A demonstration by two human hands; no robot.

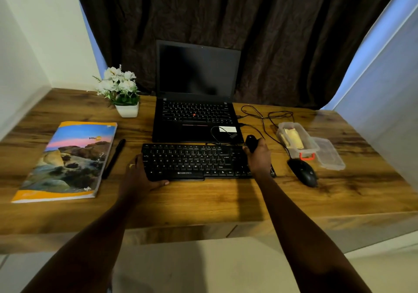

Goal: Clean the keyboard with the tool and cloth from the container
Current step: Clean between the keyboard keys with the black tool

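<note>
Our right hand curls round the tool and our left hand grips the keyboard by its end, so we should hold it steady and sweep lightly.

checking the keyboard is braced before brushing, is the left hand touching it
Touching. The head view shows the left hand gripping the left end of the keyboard, with the thumb lying along its front edge.
</note>
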